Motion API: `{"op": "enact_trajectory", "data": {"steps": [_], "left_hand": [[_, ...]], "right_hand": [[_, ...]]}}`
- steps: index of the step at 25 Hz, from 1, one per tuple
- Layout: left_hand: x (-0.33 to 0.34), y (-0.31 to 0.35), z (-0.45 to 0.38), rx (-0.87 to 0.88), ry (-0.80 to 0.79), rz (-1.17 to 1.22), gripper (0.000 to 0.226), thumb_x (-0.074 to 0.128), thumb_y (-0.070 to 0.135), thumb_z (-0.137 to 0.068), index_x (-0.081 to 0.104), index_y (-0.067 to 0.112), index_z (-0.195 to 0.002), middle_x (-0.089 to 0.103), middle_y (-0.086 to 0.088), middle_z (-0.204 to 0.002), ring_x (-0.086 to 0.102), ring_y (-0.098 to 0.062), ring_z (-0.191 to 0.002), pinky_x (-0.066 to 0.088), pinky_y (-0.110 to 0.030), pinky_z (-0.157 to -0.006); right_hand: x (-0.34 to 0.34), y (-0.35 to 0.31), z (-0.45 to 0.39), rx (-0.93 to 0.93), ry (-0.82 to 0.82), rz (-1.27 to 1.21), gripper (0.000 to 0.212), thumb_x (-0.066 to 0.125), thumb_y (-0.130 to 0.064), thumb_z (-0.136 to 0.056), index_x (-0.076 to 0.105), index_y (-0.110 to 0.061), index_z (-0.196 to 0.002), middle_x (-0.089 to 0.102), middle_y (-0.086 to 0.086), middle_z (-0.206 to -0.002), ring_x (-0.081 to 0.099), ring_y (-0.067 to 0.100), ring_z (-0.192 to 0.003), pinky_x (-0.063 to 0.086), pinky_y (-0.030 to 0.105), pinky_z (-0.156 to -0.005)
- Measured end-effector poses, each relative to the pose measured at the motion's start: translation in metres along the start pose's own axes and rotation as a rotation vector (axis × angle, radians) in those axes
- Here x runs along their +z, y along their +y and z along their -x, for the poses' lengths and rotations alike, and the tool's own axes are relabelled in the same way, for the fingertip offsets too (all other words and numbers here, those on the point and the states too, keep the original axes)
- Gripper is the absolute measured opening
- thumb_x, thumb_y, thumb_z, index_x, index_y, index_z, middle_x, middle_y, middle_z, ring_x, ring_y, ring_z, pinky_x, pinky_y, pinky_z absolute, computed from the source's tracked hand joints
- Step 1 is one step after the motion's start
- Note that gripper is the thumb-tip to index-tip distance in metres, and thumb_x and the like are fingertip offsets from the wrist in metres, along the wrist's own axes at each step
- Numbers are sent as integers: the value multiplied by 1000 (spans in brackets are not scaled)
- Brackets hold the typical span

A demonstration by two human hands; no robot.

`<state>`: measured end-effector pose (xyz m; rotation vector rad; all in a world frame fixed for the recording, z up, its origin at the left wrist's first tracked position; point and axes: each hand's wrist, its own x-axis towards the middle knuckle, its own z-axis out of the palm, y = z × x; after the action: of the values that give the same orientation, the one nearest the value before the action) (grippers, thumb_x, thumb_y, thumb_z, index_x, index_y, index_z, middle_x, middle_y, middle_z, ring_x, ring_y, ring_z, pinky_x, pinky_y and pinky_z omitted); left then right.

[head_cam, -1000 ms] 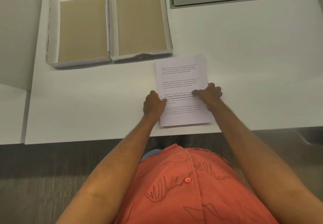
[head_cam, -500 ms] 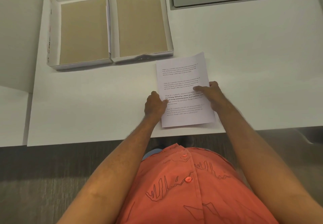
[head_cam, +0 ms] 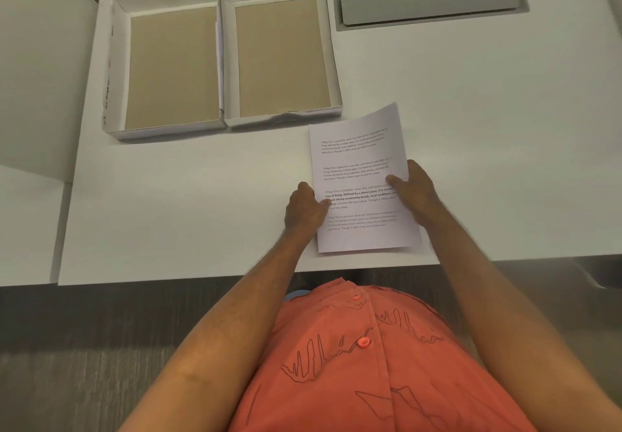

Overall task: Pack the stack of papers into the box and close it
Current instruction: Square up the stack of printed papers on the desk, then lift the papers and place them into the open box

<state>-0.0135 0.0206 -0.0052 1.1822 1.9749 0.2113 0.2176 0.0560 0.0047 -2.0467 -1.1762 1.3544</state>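
As the papers point(head_cam: 361, 175) now lift at their far corner, both hands, left point(head_cam: 304, 211) and right point(head_cam: 415, 189), clamp their sides, ready for the box point(head_cam: 331, 61) beyond.

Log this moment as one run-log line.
phase: grasping | left hand: on stack's left edge | right hand: on right edge | stack of papers: on table, far corner lifted | box: open, empty

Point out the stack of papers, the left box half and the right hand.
stack of papers point(head_cam: 356, 159), head view, printed top sheet.
left box half point(head_cam: 171, 64), head view, brown bottom.
right hand point(head_cam: 415, 189), head view, back of hand.
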Motion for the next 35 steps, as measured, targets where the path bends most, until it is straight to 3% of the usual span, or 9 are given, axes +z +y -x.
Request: {"op": "enact_trajectory", "data": {"steps": [4, 7, 9, 11, 15, 18, 24, 29, 35], "left_hand": [[-7, -7, -7, -46, -54, 182, 35, 70, 34, -93, 54, 8, -110, 68, -11, -115, 70, -31, -96, 62, -47, -80], [-29, -3, -7, -119, -190, 655, 62, 72, 39, -94, 44, 12, -142, 59, -10, -140, 66, -30, -116, 58, -49, -98], [-49, 2, -5, 30, -322, 936, 64, 68, 30, -98, 36, 17, -151, 59, -7, -147, 61, -26, -129, 50, -49, -108], [-73, 10, -2, 238, -366, 1046, 46, 62, 18, -101, 48, 17, -145, 65, -5, -141, 64, -22, -126, 55, -44, -101], [-115, 27, 6, 558, -239, 1049, 32, 64, 14, -99, 61, 15, -131, 71, -4, -128, 65, -24, -121, 53, -34, -98], [-127, 30, 6, 668, -239, 966, 40, 67, 20, -99, 59, 14, -137, 68, -6, -131, 62, -25, -124, 50, -32, -102], [-96, 11, 4, 457, -252, 883, 54, 67, 18, -94, 52, 8, -145, 72, 5, -129, 64, -15, -125, 52, -20, -95], [-91, 6, -5, 427, -279, 859, 53, 67, 19, -94, 54, 13, -145, 71, 1, -131, 63, -19, -126, 53, -19, -95], [-77, -5, -10, 368, -276, 708, 37, 61, 13, -101, 60, 23, -136, 68, -3, -133, 61, -21, -126, 52, -31, -101]], "right_hand": [[4, -13, 25, -162, 87, 153, 26, 57, -27, -103, 54, -18, -127, 62, -4, -114, 61, 22, -96, 46, 33, -79], [-7, -31, 44, -300, 75, 137, 25, 57, -31, -102, 55, -23, -126, 65, -10, -109, 65, 17, -92, 50, 33, -78], [-16, -44, 56, -408, 2, 14, 25, 60, -34, -101, 58, -26, -124, 70, -16, -108, 69, 5, -97, 56, 28, -79], [-23, -56, 65, -472, -67, -152, 25, 63, -35, -101, 61, -25, -124, 73, -11, -112, 71, 8, -104, 60, 27, -83], [-30, -74, 65, -554, -36, -349, 25, 67, -28, -100, 64, -31, -125, 72, -2, -121, 69, 20, -115, 59, 36, -93], [-27, -75, 60, -553, -10, -467, 40, 70, -17, -91, 66, -43, -122, 73, -12, -117, 68, 13, -115, 57, 33, -96], [3, -53, 48, -357, 20, -504, 55, 58, 1, -78, 64, -33, -121, 73, -11, -111, 66, 12, -109, 53, 27, -90], [8, -55, 40, -323, 61, -452, 58, 51, 1, -77, 66, -44, -110, 73, -26, -97, 66, -6, -94, 52, 11, -77], [17, -52, 32, -328, 93, -414, 45, 49, -4, -84, 59, -15, -127, 69, -13, -105, 65, -7, -95, 53, 14, -79]]}}
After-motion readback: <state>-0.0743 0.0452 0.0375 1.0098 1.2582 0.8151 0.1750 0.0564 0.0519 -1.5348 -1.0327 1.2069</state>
